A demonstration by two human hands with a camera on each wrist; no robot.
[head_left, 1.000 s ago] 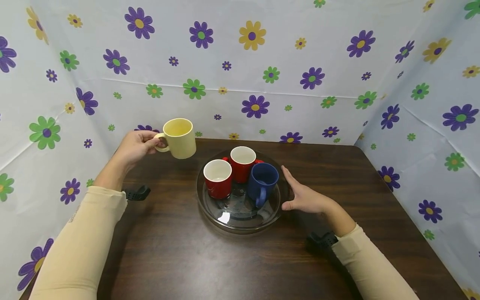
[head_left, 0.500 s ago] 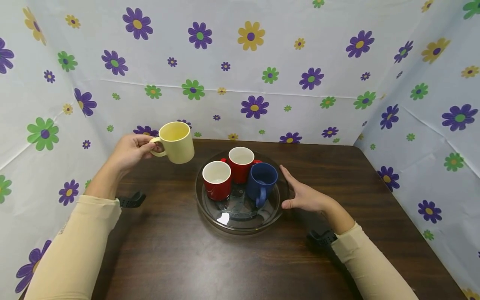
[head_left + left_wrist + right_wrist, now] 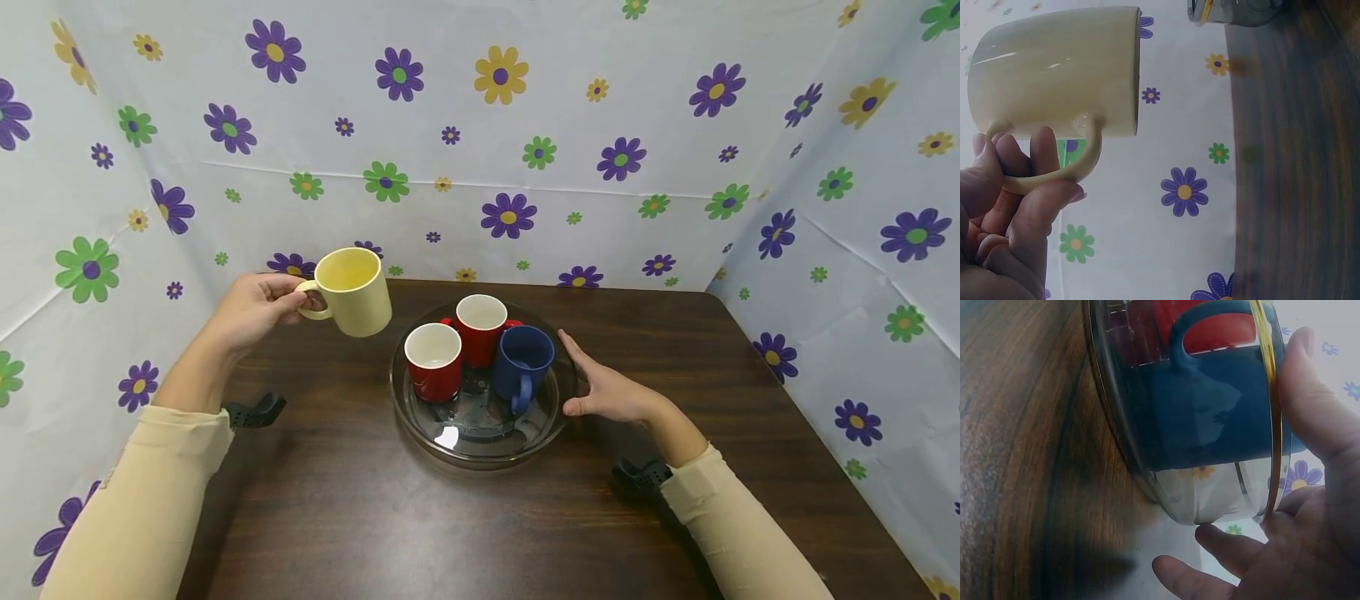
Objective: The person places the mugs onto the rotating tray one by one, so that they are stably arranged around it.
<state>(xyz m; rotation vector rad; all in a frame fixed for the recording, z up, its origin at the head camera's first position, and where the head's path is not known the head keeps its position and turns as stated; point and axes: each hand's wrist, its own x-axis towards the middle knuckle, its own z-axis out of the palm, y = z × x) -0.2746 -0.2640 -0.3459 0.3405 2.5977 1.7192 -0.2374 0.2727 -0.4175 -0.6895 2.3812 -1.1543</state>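
Observation:
A pale yellow mug (image 3: 352,296) hangs in the air left of a round, smoky see-through tray (image 3: 480,457). Its handle is pinched between the thumb and fingers of my left hand (image 3: 255,312), and its mouth faces up. Two red mugs with white insides, a front one (image 3: 435,371) and a back one (image 3: 480,329), stand upright in the tray. At their right stands a blue mug (image 3: 521,367), handle toward me. My right hand (image 3: 615,392) touches the tray's right side, thumb and fingers spread along the wall (image 3: 1210,509).
The tray stands on a dark brown wooden table (image 3: 337,517). A white sheet (image 3: 637,50) printed with flowers rises behind the table and along both sides. Each wrist wears a black strap device.
The yellow mug and my left hand have lowered slightly and shifted a little left, mostly in the first half second. My right hand and the tray have stayed put.

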